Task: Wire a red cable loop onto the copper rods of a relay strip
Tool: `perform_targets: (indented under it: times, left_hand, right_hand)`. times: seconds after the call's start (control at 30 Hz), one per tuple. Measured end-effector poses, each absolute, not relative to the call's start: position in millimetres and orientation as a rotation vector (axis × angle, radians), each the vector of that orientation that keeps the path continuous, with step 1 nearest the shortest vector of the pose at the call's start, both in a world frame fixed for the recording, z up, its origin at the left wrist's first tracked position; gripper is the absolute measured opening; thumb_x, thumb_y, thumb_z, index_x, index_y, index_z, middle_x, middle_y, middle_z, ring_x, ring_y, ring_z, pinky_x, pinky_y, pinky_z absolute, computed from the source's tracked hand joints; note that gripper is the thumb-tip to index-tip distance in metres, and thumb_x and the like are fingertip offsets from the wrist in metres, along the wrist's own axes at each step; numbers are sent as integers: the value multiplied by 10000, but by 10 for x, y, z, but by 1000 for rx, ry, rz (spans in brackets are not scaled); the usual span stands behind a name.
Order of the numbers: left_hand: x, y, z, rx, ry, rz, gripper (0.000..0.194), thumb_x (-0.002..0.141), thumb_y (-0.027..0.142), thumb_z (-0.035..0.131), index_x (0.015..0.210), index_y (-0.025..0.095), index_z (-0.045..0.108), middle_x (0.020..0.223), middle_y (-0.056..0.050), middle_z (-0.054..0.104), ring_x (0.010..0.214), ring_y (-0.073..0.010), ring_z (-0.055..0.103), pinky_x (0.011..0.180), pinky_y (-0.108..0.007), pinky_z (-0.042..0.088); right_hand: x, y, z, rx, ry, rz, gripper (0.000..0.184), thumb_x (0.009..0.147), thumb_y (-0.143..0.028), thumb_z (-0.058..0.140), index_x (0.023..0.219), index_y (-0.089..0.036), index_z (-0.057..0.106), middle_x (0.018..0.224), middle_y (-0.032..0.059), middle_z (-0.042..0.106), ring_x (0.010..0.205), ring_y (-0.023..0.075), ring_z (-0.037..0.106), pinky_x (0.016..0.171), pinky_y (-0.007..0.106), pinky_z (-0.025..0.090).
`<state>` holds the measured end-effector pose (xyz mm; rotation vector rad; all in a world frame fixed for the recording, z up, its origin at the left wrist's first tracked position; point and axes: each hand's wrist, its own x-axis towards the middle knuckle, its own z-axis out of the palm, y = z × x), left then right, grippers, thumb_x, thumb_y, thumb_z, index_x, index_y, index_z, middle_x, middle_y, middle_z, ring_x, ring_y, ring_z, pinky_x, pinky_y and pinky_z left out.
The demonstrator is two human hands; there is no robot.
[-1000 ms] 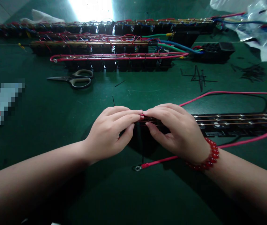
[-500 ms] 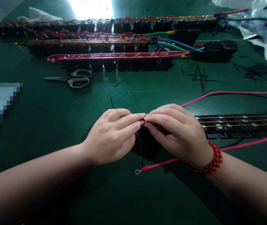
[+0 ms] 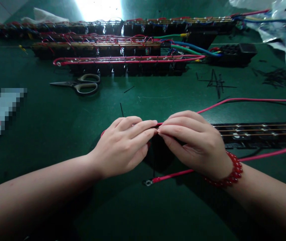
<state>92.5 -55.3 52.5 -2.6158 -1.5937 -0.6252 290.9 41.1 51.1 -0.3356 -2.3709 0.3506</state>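
My left hand (image 3: pixel 125 144) and my right hand (image 3: pixel 193 140) meet fingertip to fingertip over the left end of a long black strip (image 3: pixel 258 134) with copper rails. Both hands are closed in a pinch on a red wire (image 3: pixel 245 99) that loops round from the right. A bit of red shows by my left wrist. A second red wire end with a ring terminal (image 3: pixel 148 182) lies under my right hand. A thin black tie hangs down between my hands. My right wrist wears a red bead bracelet (image 3: pixel 233 170).
Scissors (image 3: pixel 82 84) lie on the green mat to the upper left. Several wired black strips (image 3: pixel 122 62) lie in rows at the back. Loose black ties (image 3: pixel 216 82) are scattered at the right. Clear plastic bags (image 3: pixel 278 23) sit at the top right.
My hands have stayed together at the strip's end with small finger shifts. A bit of red wire now shows left of my left hand.
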Motion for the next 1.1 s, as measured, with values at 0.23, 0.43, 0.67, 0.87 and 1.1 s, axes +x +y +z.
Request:
perform_targets:
  times: [0.23,0.43,0.67,0.87,1.1]
  left_hand:
    - [943,-542,546,-2624,-1636,-643,301,954,179,471,1212,148,623,1339,-71,634,1138,-240,573,1000,-418,470]
    - [937,-540,538,-2651,-1644,-721,296,953,166,472,1198,143,635,1297,-74,657,1121,-244,582,979,-429,488]
    - [914,-527,516,-2651,-1598,-785,283,899,118,522,1155,127,641,1244,-100,667,1082,-255,585,965,-429,487]
    - [905,-517,508,-2555,-1722,-1023,148,907,131,544,1029,90,617,1125,-137,675,1063,-201,609,940,-325,485]
    - [917,-534,510,-2569,-1726,-855,253,880,183,602,1125,118,592,1118,-107,661,1034,-226,597,918,-364,484]
  right_hand:
    - [2925,365,559,-346,-2371,413,127,833,-95,646,899,-202,669,875,45,749,868,208,683,790,375,544]
    - [2930,352,587,-240,-2336,446,147,820,-70,652,913,-185,650,874,53,740,843,200,688,800,383,513]
    - [2895,345,510,-336,-2379,439,103,883,-80,531,891,-181,551,866,88,692,821,210,650,746,368,528]
    - [2892,336,461,-424,-2333,452,113,905,-79,520,955,-179,534,962,96,693,911,197,647,813,345,539]
    - [2919,343,463,-388,-2357,490,154,893,-83,544,1011,-168,596,951,78,716,917,190,660,811,322,549]
